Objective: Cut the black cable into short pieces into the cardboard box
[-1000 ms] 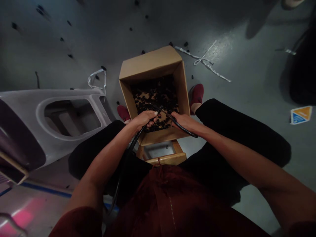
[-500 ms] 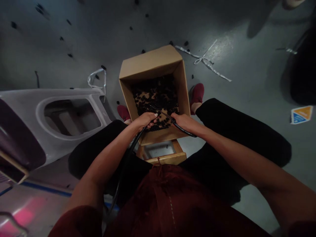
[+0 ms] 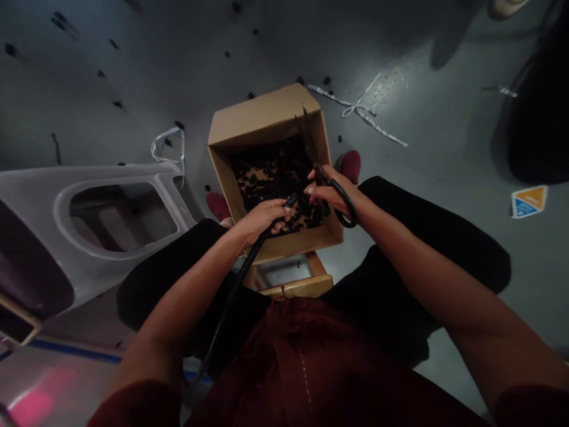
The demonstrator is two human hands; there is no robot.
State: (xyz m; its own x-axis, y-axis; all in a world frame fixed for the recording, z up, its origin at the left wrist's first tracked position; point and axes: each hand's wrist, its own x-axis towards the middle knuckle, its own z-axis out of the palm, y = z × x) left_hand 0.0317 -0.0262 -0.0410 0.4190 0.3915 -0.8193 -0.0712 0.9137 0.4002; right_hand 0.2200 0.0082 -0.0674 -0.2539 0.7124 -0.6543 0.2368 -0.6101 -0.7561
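"What has the left hand (image 3: 267,219) got?"

"It's closed around a black tube (image 3: 242,276), close to one end. The ribbed tip pokes out just past the thumb; the rest trails back from the grip toward the lap."

"And the right hand (image 3: 332,188)?"

"Wrapped about the scissors (image 3: 311,145), blades slightly parted and pointing away beyond its fingers. Whether its fingertips also touch the tube's tip (it's dark on dark there) I can't tell."

"How would that tube handle?"

"Light and bendy, I'd judge, hardly fragile; its ribs should resist slipping. Hold it just behind the tip, so it flops less. The scissors look stiff, best held by the loops."

"Below both grips?"

"An open cardboard box (image 3: 267,123), small black pieces (image 3: 306,220) strewn inside."
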